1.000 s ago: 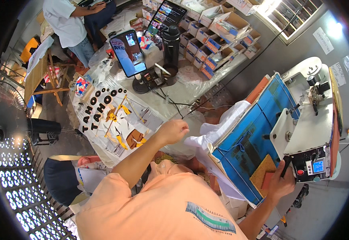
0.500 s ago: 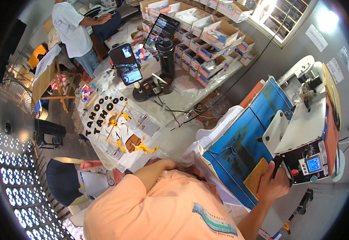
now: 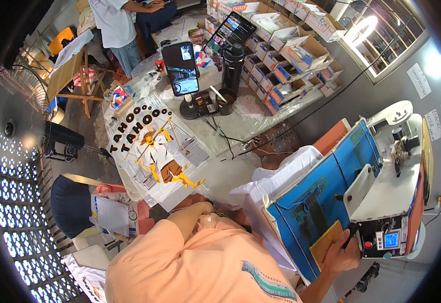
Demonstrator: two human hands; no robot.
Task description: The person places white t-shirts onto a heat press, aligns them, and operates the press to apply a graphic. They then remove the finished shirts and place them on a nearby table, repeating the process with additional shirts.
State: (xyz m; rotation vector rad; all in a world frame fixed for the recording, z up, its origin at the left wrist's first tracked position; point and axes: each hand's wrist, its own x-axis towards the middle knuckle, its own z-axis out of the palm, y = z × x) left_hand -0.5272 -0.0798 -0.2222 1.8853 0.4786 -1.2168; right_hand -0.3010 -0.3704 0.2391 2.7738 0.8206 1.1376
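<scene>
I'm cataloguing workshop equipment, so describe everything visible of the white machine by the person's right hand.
The white machine looks like painted metal. Its near end carries a black control panel with a red button and lit blue display; silvery fittings sit toward its far end. It stands right of the blue slab, a white bracket between them. The right hand grips its black handle.

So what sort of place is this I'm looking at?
Probably a small print workshop: there's what looks like a heat press, its handle in the right hand, a colourful figure print on the table, and stacked boxes.
</scene>
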